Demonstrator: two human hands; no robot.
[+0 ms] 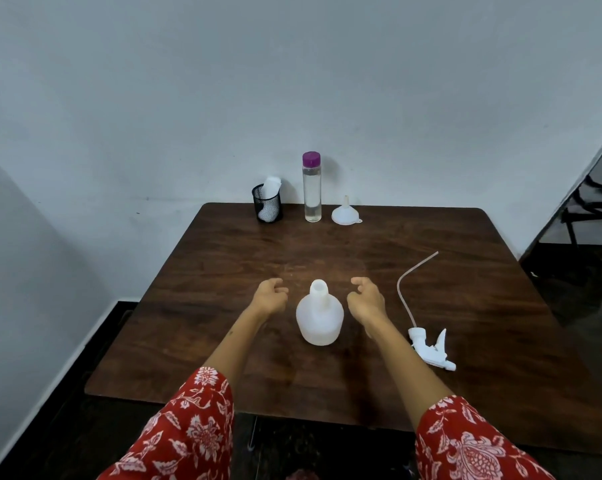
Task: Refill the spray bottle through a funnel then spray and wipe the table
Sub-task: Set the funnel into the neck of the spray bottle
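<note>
A white translucent spray bottle [319, 315] stands upright and uncapped in the middle of the dark wooden table [223, 271]. My left hand [270, 295] hovers just left of its neck and my right hand [365, 296] just right of it; both have loosely curled fingers, hold nothing and stay apart from the bottle. The white spray head [431, 348] with its long dip tube lies on the table to the right. At the far edge stand a clear water bottle [312, 188] with a purple cap and a white funnel [345, 212], mouth down.
A black mesh cup [267, 206] holding a white cloth sits at the far left of the row, against the pale wall. A dark chair frame [594, 202] stands off the table's right side. The floor around is dark.
</note>
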